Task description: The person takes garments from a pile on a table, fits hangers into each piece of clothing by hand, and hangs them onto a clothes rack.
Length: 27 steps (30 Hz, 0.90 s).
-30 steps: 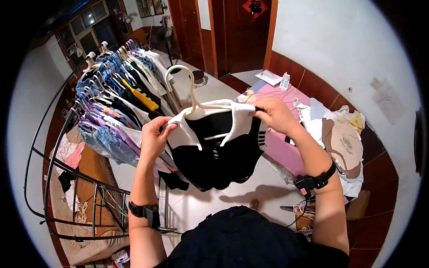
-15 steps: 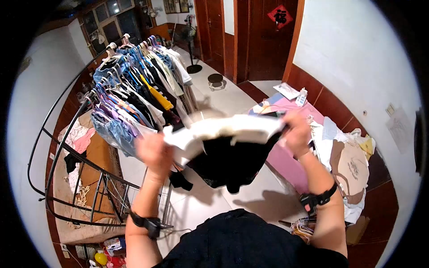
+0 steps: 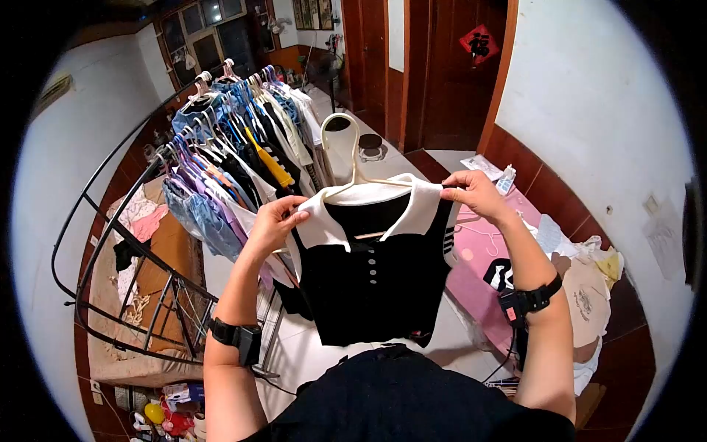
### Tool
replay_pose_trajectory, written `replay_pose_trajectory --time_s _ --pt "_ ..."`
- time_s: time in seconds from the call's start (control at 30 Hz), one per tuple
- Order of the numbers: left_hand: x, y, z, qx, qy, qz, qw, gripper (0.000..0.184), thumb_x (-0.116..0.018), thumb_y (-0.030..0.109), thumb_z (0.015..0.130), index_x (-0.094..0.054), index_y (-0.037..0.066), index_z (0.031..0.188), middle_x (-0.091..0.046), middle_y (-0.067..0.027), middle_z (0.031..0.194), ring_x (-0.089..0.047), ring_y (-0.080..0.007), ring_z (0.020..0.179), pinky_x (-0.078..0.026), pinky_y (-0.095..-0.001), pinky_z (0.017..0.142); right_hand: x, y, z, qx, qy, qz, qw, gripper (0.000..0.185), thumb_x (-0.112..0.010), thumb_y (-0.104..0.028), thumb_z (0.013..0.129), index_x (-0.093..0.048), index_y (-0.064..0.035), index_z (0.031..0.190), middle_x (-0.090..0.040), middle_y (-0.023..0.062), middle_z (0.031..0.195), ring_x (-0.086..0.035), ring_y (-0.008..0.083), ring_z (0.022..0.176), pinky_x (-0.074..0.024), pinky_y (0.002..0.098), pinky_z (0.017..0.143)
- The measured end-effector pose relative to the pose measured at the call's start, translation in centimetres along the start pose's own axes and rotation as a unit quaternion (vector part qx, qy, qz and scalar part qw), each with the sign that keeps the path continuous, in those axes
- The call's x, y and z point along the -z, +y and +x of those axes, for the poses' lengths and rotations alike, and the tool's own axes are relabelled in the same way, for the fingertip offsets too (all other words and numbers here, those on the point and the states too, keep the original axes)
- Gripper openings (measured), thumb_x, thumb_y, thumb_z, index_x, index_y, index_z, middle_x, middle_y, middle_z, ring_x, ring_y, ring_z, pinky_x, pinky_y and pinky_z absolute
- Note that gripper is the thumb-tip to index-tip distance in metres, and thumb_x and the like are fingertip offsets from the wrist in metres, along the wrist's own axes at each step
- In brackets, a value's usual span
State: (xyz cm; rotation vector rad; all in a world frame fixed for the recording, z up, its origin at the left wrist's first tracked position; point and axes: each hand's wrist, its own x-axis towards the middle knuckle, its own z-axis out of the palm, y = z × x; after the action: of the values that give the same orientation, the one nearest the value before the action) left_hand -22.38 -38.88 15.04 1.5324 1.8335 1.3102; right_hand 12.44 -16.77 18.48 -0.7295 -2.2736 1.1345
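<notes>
A black knit top (image 3: 368,295) with a wide white collar and a row of buttons hangs spread out in front of me. Inside its neck is a cream clothes hanger (image 3: 356,166), its large hook standing up above the collar. My left hand (image 3: 276,225) pinches the top at one shoulder, thumb and fingers closed on the collar's edge. At the opposite shoulder my right hand (image 3: 475,195) grips the fabric the same way. The hanger's lower bar shows through the neck opening; its shoulders are hidden under the collar.
A black metal rack (image 3: 140,243) full of hung clothes (image 3: 236,147) stands at the left, beside a brown couch (image 3: 166,258). On the right, a pink-covered bed (image 3: 471,276) bears piled garments (image 3: 582,280). A round stool (image 3: 372,145) and dark doors (image 3: 460,81) are farther back.
The top was blurred in motion, and now it hangs still and upright, facing me. The hanger's hook has come into clear view above the collar. The view has shifted slightly.
</notes>
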Motion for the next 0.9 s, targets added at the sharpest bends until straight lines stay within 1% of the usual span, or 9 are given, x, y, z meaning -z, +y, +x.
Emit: replay_pose_trajectory --time_s 0.17,0.23,0.27,0.33,0.47,0.57,0.67,0.77,0.9 --pt "0.3 1.1 -0.1 -0.014 -0.005 -0.029 0.999 0.022 -0.067 0.013 0.09 -0.066 -0.001 0.107 -0.061 0.0029 0.08 -0.051 -0.0047 0.077 -0.044 -0.0214 0.067 1.1 0.5 1.3 0.051 -0.034 0.031 0.998 0.019 -0.072 -0.018 0.085 -0.07 -0.0006 0.092 -0.065 0.0011 0.082 -0.056 0.0084 0.077 -0.0447 0.0254 0.072" --pt "0.4 1.6 -0.2 0.03 0.002 -0.014 0.999 0.024 -0.067 0.017 0.091 -0.067 -0.002 0.105 -0.061 0.0027 0.08 -0.052 -0.0056 0.076 -0.045 -0.0228 0.068 1.3 0.8 2.1 0.059 -0.037 0.015 0.997 0.019 -0.07 -0.018 0.086 -0.07 -0.0003 0.094 -0.065 0.0011 0.082 -0.056 0.0085 0.077 -0.0448 0.0253 0.072" --pt "0.4 0.6 0.1 0.02 0.009 -0.004 1.0 0.026 -0.066 0.02 0.091 -0.068 -0.004 0.103 -0.062 0.0021 0.08 -0.052 -0.006 0.075 -0.045 -0.0238 0.068 1.2 1.0 2.5 0.061 -0.042 0.017 0.997 0.019 -0.07 -0.018 0.086 -0.07 -0.0003 0.094 -0.065 0.0011 0.082 -0.056 0.0085 0.077 -0.0448 0.0253 0.072" --pt "0.1 1.1 0.1 0.037 0.022 0.006 0.999 0.026 -0.067 0.02 0.091 -0.068 -0.004 0.102 -0.062 0.002 0.08 -0.052 -0.0061 0.075 -0.045 -0.0237 0.068 1.1 1.5 3.1 0.066 -0.018 0.049 0.996 0.018 -0.069 -0.016 0.086 -0.07 -0.0003 0.096 -0.066 0.001 0.082 -0.056 0.0086 0.077 -0.0453 0.025 0.072" --pt "-0.3 1.3 0.0 0.043 0.041 0.028 0.998 0.026 -0.068 0.019 0.09 -0.068 -0.005 0.1 -0.062 0.0018 0.079 -0.052 -0.0064 0.073 -0.044 -0.0237 0.066 0.9 2.5 4.5 0.053 -0.048 0.059 0.996 0.018 -0.068 -0.015 0.086 -0.07 -0.0003 0.097 -0.066 0.0015 0.084 -0.057 0.0092 0.078 -0.0461 0.0252 0.074" --pt "-0.1 0.7 -0.3 0.05 0.051 0.048 0.996 0.025 -0.068 0.019 0.089 -0.069 -0.004 0.099 -0.063 0.0014 0.078 -0.052 -0.0066 0.072 -0.044 -0.0238 0.065 0.4 2.8 5.4 0.098 -0.059 0.066 0.991 0.018 -0.067 -0.014 0.086 -0.07 0.0008 0.096 -0.066 0.002 0.084 -0.058 0.01 0.079 -0.0461 0.0251 0.074" --pt "0.1 0.9 -1.1 0.062 0.078 0.074 0.992 0.025 -0.068 0.021 0.089 -0.068 -0.004 0.096 -0.062 -0.0001 0.075 -0.052 -0.0079 0.069 -0.043 -0.0256 0.062 -0.4 2.8 6.4 0.13 -0.039 -0.007 0.991 0.022 -0.068 -0.015 0.082 -0.071 0.0027 0.096 -0.069 0.0045 0.081 -0.06 0.0096 0.074 -0.0468 0.025 0.069" --pt "1.1 -0.3 -2.3 0.076 0.11 0.151 0.979 0.024 -0.07 0.023 0.088 -0.069 0.001 0.099 -0.062 -0.0024 0.073 -0.053 -0.0098 0.068 -0.044 -0.0284 0.062 -2.2 3.5 7.3 0.128 -0.075 0.035 0.988 0.021 -0.068 -0.013 0.083 -0.07 0.0036 0.095 -0.069 0.0036 0.081 -0.059 0.0081 0.074 -0.0465 0.0244 0.068" --pt "3.4 -1.0 -4.7 0.097 0.143 0.151 0.973 0.024 -0.068 0.022 0.089 -0.067 0.002 0.102 -0.062 -0.0051 0.073 -0.052 -0.0108 0.067 -0.044 -0.0293 0.064 -5.5 2.6 8.6 0.118 -0.151 0.101 0.976 0.018 -0.069 -0.012 0.084 -0.071 0.002 0.095 -0.067 -0.0006 0.081 -0.057 0.0063 0.075 -0.0464 0.0237 0.069"
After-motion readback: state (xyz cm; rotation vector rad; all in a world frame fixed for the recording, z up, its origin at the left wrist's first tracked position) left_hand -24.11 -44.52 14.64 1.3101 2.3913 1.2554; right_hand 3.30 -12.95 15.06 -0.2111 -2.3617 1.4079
